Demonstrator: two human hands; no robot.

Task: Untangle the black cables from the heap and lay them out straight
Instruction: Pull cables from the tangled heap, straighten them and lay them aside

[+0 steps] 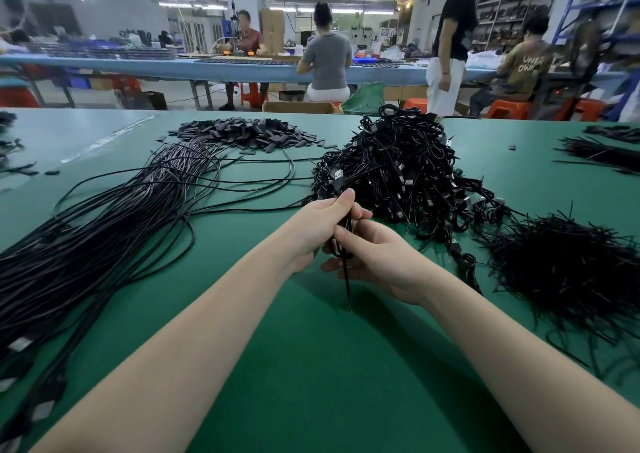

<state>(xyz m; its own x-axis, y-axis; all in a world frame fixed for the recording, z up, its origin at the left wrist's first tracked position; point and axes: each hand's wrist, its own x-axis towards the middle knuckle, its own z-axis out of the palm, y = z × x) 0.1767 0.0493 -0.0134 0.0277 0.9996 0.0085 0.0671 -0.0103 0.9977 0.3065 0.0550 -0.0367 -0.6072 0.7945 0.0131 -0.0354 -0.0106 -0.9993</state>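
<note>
Both hands met over the green table (311, 366): the left hand (320, 226) and right hand (375, 260) each gripped one bundled black cable (347, 279), its plug (338, 176) pointing up. The tangled heap (398, 168) sat just beyond; straightened cables (104, 231) filled the left, cut ties (568, 272) the right, bare mat near

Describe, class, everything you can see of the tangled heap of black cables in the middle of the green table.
The tangled heap of black cables is a tall mound of thin, glossy, plastic-coated cords, looped and knotted together, with small plugs with silvery metal tips poking out. It rests on the green table, beyond both hands. The left hand and right hand grip a small bundle of cables at its near edge; one plug sticks up above the left thumb.
</note>
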